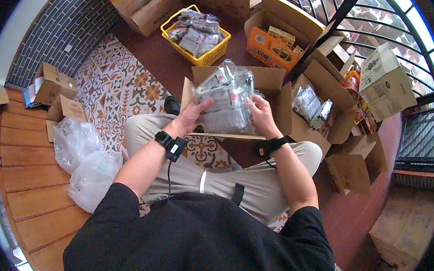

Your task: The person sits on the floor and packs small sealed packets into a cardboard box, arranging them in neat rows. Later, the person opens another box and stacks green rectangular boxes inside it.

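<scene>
Clear plastic packets [225,98] are bunched between my two hands, above an open cardboard box [286,110] that stands in front of my crossed legs. My left hand [193,114] grips the bunch at its left side, thumb on top. On the right side, my right hand [260,110] pinches the edge of the packets between thumb and fingers. Some of the packets bear writing and a small red mark. Most of the box's inside is hidden behind the packets and my hands.
A yellow plastic basket [211,58] full of silvery packets stands ahead. Right of it are an orange carton [271,50] and an open box with packets [307,102]. Clear plastic bags [95,179] lie at my left beside wooden planks [39,205]. Black railings [333,20] bound the far right.
</scene>
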A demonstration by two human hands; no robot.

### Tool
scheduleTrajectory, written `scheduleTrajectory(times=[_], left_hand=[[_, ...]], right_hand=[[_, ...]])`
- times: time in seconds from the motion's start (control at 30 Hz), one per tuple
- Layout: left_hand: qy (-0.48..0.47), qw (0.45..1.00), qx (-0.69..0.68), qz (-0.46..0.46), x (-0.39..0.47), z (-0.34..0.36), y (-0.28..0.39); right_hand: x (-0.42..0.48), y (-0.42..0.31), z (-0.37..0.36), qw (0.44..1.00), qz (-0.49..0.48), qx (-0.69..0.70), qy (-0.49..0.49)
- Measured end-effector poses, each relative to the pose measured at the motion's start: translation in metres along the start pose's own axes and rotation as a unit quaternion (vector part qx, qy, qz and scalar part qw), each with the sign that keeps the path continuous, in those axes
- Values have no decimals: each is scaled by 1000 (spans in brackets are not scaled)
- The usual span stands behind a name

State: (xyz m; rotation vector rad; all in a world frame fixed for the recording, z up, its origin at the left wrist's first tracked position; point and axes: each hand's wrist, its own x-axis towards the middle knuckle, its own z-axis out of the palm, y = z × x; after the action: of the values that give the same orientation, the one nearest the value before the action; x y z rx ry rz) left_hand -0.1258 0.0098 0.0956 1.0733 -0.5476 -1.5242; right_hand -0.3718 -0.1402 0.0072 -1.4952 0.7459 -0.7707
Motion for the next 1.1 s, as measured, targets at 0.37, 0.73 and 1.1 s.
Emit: scheduleTrajectory(times=[0.37, 0.73, 1.1], left_hand=[[101, 991, -13, 82, 18, 8, -6], [132, 987, -86, 11, -24, 4, 27], [167, 967, -177, 79, -61, -54, 34]], right_hand=[[-12, -55, 6, 982, 85, 171, 0], [14, 24, -35, 990, 84, -36, 112], [31, -7, -72, 954, 46, -296, 30]])
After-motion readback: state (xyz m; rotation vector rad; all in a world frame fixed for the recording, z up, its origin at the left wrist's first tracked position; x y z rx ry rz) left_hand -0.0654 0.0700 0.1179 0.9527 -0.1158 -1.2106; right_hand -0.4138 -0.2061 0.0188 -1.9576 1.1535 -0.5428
